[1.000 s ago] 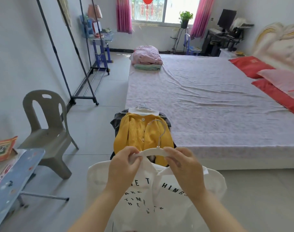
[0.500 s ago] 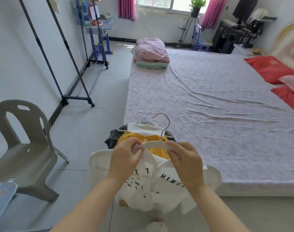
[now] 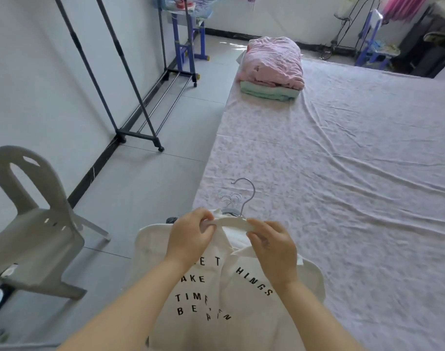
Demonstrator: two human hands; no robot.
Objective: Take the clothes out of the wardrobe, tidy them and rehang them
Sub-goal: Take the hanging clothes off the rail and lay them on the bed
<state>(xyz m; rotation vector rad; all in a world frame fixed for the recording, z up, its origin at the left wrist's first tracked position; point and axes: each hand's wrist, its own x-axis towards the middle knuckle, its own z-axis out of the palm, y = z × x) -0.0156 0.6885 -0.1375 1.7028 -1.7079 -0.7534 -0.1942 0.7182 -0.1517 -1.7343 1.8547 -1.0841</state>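
Note:
A white T-shirt [image 3: 211, 297] with black lettering hangs in front of me on a white hanger [image 3: 232, 222] with a metal hook. My left hand [image 3: 191, 234] pinches the hanger's left end and the shirt's neckline. My right hand [image 3: 273, 245] grips the hanger's right arm through the cloth. Just behind the hanger, the metal hooks of other hangers [image 3: 231, 200] show at the bed's near corner; the clothes on them are hidden by the shirt.
A bare black clothes rack [image 3: 130, 102] on wheels stands by the left wall. A grey plastic chair [image 3: 36, 224] is at the left. The bed [image 3: 342, 160] carries folded pink and green bedding [image 3: 273, 67]. A blue shelf stand [image 3: 188, 39] is at the far wall.
The view has tilted downward and closer to the bed. The white shirt now covers the yellow cardigan seen earlier. Both hands keep their hold on the hanger.

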